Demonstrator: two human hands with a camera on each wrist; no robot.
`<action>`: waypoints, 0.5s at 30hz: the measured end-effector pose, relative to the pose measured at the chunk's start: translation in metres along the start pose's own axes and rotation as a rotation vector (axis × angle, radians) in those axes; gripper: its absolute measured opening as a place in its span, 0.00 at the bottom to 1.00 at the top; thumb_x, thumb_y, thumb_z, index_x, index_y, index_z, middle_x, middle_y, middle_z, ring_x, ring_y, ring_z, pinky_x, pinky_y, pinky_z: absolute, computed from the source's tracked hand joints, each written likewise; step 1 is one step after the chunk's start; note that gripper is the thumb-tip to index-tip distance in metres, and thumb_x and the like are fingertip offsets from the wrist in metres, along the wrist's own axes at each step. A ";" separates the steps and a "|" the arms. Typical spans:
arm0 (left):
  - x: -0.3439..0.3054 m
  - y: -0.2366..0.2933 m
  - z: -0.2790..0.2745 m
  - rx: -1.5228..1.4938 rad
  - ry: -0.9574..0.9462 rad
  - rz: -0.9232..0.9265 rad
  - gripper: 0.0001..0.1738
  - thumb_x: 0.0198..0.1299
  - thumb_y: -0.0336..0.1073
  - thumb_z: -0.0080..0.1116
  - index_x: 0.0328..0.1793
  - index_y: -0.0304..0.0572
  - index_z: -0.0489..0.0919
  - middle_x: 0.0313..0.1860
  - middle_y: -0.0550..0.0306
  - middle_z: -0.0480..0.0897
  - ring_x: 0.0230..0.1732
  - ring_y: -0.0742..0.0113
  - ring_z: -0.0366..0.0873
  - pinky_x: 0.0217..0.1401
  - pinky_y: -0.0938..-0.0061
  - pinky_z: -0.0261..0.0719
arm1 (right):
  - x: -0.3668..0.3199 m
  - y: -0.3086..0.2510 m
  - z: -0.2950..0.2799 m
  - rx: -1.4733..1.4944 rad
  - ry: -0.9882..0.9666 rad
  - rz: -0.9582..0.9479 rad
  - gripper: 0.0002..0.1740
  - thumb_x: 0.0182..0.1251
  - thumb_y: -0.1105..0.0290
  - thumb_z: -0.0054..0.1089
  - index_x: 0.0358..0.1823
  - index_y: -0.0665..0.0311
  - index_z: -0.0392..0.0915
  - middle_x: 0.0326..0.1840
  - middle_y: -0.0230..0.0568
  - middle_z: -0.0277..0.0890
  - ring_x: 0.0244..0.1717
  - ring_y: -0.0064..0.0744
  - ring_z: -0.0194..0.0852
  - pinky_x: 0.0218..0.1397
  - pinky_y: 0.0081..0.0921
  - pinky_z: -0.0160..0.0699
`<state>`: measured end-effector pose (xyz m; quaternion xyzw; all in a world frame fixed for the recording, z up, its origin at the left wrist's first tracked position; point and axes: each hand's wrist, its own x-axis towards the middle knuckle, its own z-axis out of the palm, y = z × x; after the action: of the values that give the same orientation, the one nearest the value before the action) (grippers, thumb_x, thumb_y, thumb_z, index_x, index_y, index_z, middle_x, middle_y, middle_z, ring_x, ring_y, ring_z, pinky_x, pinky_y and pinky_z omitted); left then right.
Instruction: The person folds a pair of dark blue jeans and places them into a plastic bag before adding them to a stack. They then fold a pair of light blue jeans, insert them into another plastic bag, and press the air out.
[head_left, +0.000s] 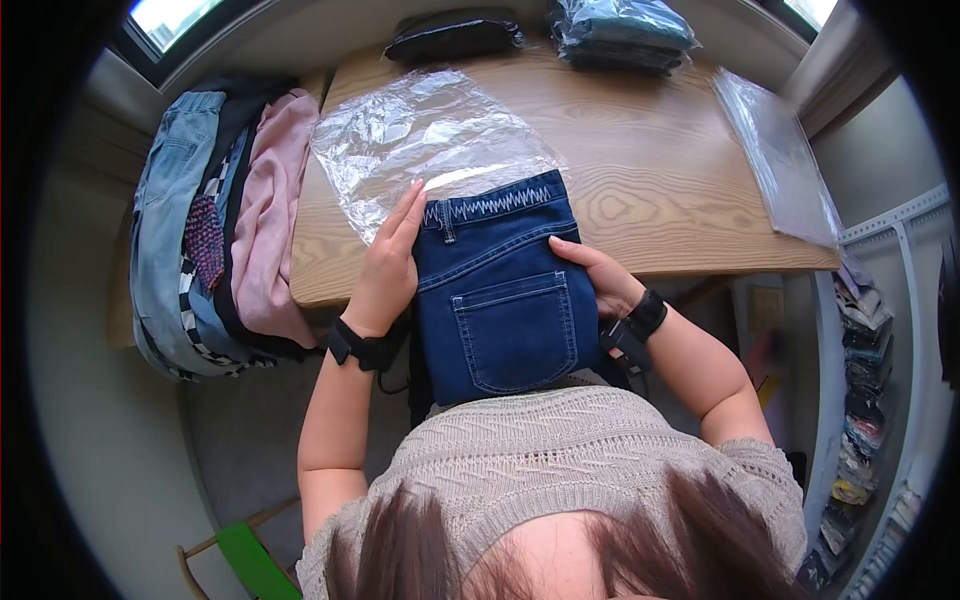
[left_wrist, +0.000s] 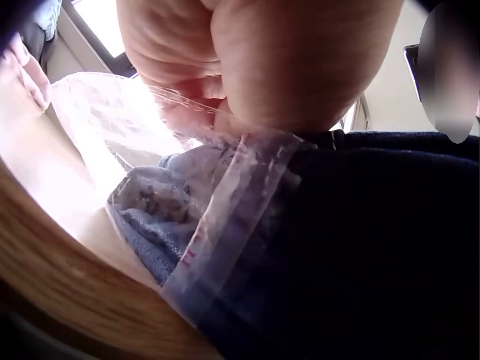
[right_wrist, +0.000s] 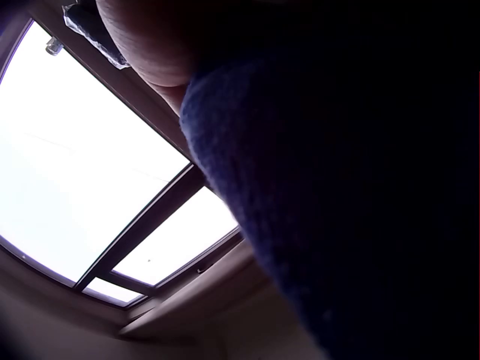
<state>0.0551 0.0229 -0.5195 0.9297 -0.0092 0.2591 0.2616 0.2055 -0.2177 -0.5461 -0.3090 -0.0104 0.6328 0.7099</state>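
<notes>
1 folded pair of dark blue jeans (head_left: 495,300) lies half on the near edge of the table (head_left: 640,170) and half over the person's lap, back pocket up. Its stitched waistband points far, just inside the mouth of 1 clear plastic bag (head_left: 420,140). The left wrist view shows the bag's film (left_wrist: 225,217) drawn over the near corner of the denim (left_wrist: 360,255).

2 hands flank the bundle, 1 on each side, which seems to keep the fold square and steady. The left hand (head_left: 390,265) lies along the left edge with its fingers straight and together, their tips at the bag's mouth, apparently pressing film and cloth flat; its thumb is hidden. The right hand (head_left: 598,278) grasps the right edge, thumb on top and fingers tucked out of sight beneath. The right wrist view shows only dark denim (right_wrist: 360,187) close against the lens.

1 more empty clear bag (head_left: 780,160) lies flat at the table's right end. 2 bagged bundles sit at the far edge, 1 dark (head_left: 455,35) and 1 teal (head_left: 620,30), well apart from the hands. 1 loose pile of clothes (head_left: 215,220) hangs off the left end: light denim, a checked piece, a pink piece. 2 black wrist straps, 1 on each arm (head_left: 355,348), carry the cameras.
</notes>
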 end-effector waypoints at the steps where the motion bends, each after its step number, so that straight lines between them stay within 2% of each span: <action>1: -0.001 -0.001 -0.002 -0.015 0.000 0.008 0.38 0.50 0.08 0.36 0.72 0.31 0.63 0.72 0.44 0.65 0.72 0.48 0.62 0.73 0.65 0.62 | 0.003 -0.002 0.001 0.023 -0.020 0.039 0.27 0.71 0.63 0.54 0.64 0.76 0.64 0.60 0.58 0.73 0.56 0.43 0.78 0.59 0.39 0.81; 5: -0.009 -0.002 -0.009 -0.046 0.020 0.024 0.38 0.50 0.08 0.36 0.71 0.32 0.64 0.72 0.43 0.65 0.72 0.49 0.63 0.73 0.65 0.62 | 0.014 -0.008 0.004 0.065 -0.042 0.138 0.27 0.71 0.64 0.53 0.63 0.76 0.65 0.59 0.59 0.73 0.55 0.44 0.79 0.59 0.39 0.82; 11: -0.015 -0.002 -0.018 -0.067 0.015 0.025 0.33 0.53 0.10 0.40 0.68 0.32 0.68 0.70 0.43 0.68 0.71 0.48 0.65 0.72 0.64 0.64 | 0.032 -0.022 0.006 0.140 -0.085 0.151 0.24 0.71 0.64 0.53 0.59 0.78 0.68 0.54 0.59 0.77 0.52 0.45 0.81 0.54 0.39 0.85; 15: -0.017 0.005 -0.023 -0.034 -0.026 0.059 0.32 0.54 0.11 0.41 0.68 0.32 0.69 0.69 0.43 0.69 0.71 0.48 0.65 0.72 0.64 0.64 | 0.038 -0.029 0.013 0.073 -0.012 0.030 0.24 0.71 0.63 0.53 0.58 0.78 0.69 0.53 0.59 0.77 0.49 0.44 0.82 0.52 0.39 0.86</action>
<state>0.0284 0.0281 -0.5090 0.9277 -0.0447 0.2544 0.2696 0.2338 -0.1776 -0.5367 -0.2792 0.0128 0.6453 0.7109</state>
